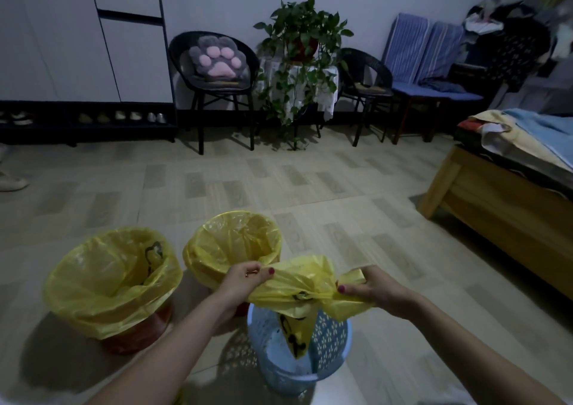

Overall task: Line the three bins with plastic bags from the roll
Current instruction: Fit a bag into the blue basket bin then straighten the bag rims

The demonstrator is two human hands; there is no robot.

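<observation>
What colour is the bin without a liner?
Light blue, with cut-out flower shapes in its wall; the head view shows it.

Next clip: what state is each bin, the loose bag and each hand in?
Left bin: lined, bag folded over rim.
Middle bin: lined.
Blue bin: unlined.
Yellow bag: bunched, tail hanging into blue bin.
Left hand: gripping bag.
Right hand: gripping bag.

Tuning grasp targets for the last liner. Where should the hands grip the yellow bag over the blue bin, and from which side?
Grip the bunched top edge of the yellow bag, one hand per end, from above and outside, as the left hand and right hand do now. The bag's tail hangs into the blue bin, so pulling the mouth apart sideways probably opens it for the rim.
</observation>
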